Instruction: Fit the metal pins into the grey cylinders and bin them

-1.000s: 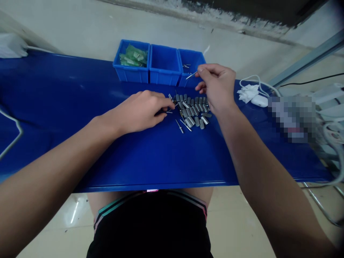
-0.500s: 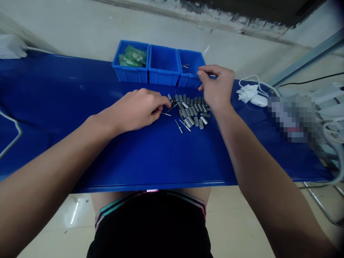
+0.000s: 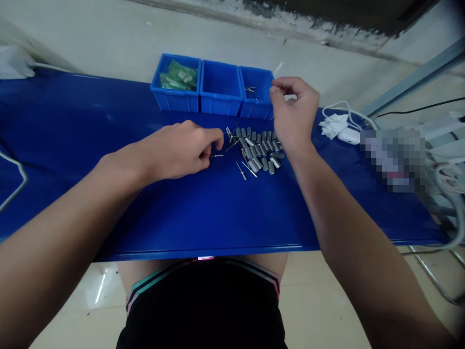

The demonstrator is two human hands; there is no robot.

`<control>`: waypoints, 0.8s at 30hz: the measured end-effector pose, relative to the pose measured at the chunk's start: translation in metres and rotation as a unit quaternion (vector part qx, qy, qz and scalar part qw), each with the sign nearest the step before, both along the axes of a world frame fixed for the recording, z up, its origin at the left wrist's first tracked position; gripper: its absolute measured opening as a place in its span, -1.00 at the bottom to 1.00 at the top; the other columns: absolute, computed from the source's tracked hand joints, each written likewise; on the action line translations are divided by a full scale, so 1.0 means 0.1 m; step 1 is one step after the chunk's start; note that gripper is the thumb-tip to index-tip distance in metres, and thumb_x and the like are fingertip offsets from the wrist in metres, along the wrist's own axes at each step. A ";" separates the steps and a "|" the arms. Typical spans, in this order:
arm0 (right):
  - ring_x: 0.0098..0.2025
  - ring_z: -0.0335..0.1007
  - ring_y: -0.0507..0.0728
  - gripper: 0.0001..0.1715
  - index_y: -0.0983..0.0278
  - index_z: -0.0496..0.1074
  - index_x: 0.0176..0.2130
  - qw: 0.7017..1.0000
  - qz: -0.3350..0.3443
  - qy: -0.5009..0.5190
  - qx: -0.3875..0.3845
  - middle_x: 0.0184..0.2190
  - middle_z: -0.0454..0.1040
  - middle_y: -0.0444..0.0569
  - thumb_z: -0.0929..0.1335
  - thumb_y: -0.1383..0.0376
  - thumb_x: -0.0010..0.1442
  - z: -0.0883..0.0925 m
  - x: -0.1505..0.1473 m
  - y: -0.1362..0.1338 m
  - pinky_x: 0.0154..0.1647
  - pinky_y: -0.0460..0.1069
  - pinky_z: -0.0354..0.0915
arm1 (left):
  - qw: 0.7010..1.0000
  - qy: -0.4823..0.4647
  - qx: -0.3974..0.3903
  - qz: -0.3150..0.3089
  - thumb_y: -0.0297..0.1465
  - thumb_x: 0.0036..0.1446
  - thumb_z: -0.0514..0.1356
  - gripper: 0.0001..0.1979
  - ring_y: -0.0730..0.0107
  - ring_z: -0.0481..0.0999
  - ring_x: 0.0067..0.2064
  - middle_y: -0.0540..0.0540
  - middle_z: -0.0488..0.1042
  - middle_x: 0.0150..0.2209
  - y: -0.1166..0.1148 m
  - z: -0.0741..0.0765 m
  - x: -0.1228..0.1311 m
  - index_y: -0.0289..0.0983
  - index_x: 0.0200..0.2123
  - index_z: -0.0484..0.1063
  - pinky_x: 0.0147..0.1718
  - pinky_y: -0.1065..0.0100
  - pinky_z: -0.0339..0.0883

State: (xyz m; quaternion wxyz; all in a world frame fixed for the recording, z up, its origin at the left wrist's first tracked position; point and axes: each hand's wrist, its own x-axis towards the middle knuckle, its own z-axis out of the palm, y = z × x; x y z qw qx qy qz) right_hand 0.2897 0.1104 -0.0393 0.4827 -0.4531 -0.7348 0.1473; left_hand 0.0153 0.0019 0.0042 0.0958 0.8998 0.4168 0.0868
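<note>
My left hand point(image 3: 181, 148) is low over the table with its fingers curled. A thin blind rivet point(image 3: 217, 155) sticks out from under its fingertips. To the right lies a pile of grey metal sleeves point(image 3: 258, 148), with loose blind rivets point(image 3: 241, 170) along its left and front edges. My right hand point(image 3: 297, 109) hangs beside the right blue bin point(image 3: 256, 107), with thumb and index finger pinched at the bin's right rim. Whatever is between those fingertips cannot be made out. A few rivets point(image 3: 250, 89) lie inside that bin.
The middle blue bin point(image 3: 221, 105) adjoins the left blue bin point(image 3: 178, 102), which holds green plastic packets point(image 3: 178, 76). On the right are a crumpled tissue point(image 3: 333, 126), a white plug-like piece point(image 3: 349, 136) and cables. A wall rises behind the blue table point(image 3: 203, 213).
My left hand has drawn back a little to the left, and the rivet at its fingertips has moved with it. My right hand has shifted slightly up and right.
</note>
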 end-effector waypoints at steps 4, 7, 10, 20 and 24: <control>-0.37 0.37 0.13 -0.86 0.12 0.55 -0.18 0.991 -0.087 0.046 0.086 -0.37 0.53 -0.07 0.38 0.17 0.39 0.18 -0.23 -0.25 -0.34 0.07 0.27 | 1.000 -0.009 0.004 -0.005 -0.44 0.03 0.20 -0.75 0.28 0.54 -0.44 0.01 0.58 -0.38 0.00 -0.01 -0.08 -0.10 -0.17 0.41 -0.50 0.31 0.30; -0.48 0.22 0.11 -0.85 0.06 0.55 -0.15 0.997 -0.045 0.013 0.061 -0.46 0.41 -0.13 0.37 0.12 0.41 0.22 -0.35 -0.42 -0.39 0.07 0.24 | 1.000 -0.004 -0.010 0.005 -0.46 0.02 0.21 -0.76 0.29 0.51 -0.46 0.01 0.56 -0.39 -0.02 0.00 -0.08 -0.11 -0.21 0.35 -0.51 0.29 0.26; -0.47 0.18 0.09 -0.82 0.06 0.56 -0.13 0.999 -0.001 -0.023 0.046 -0.46 0.37 -0.14 0.35 0.11 0.43 0.22 -0.42 -0.56 -0.32 0.08 0.29 | 1.000 -0.004 -0.017 0.014 -0.44 0.04 0.22 -0.76 0.29 0.48 -0.46 0.01 0.54 -0.39 -0.04 0.03 -0.04 -0.12 -0.19 0.33 -0.49 0.28 0.23; -0.15 0.48 0.23 -0.48 0.12 0.54 -0.26 0.981 0.130 -0.129 -0.062 -0.31 0.51 -0.06 0.28 -0.18 0.42 0.38 -0.52 -0.85 -0.04 0.15 0.44 | 0.977 -0.131 0.150 0.070 -0.46 0.24 0.12 -0.73 0.23 0.53 -0.20 -0.09 0.52 -0.22 -0.11 0.16 0.09 -0.23 0.01 0.42 -0.18 0.23 0.35; 0.00 0.49 0.25 -0.35 0.11 0.54 -0.21 0.977 0.163 -0.106 -0.084 -0.19 0.53 -0.06 0.14 -0.24 0.45 0.40 -0.53 -0.85 0.14 0.18 0.42 | 0.963 -0.184 0.177 0.090 -0.41 0.30 0.12 -0.85 0.30 0.53 -0.17 -0.06 0.55 -0.19 -0.12 0.21 0.10 -0.22 -0.11 0.45 -0.10 0.24 0.39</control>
